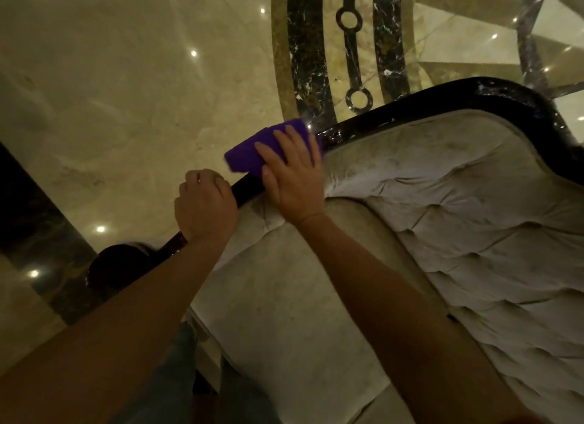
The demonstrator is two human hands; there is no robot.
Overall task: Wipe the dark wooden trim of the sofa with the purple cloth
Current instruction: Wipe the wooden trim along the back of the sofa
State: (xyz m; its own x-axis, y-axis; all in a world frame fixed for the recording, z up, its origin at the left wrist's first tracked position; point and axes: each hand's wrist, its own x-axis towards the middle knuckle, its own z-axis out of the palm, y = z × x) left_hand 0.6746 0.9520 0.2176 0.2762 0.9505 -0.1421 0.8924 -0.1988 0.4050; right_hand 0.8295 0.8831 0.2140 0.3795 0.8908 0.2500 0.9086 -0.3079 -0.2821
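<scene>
The dark wooden trim [410,103] runs as a glossy black rail along the top edge of a pale tufted sofa [474,221], from lower left up to a curve at the upper right. The folded purple cloth [252,149] lies over the trim at mid-frame. My right hand [294,174] presses flat on the cloth, fingers spread over it. My left hand [205,205] is curled around the trim just to the left of the cloth. A rounded dark end of the trim [117,265] shows at the lower left.
Beyond the sofa lies a shiny beige marble floor [126,76] with light reflections. A black and tan inlaid band [347,44] crosses the floor at the top centre. A dark floor strip [34,221] runs at the left. The seat cushion [284,297] lies below my arms.
</scene>
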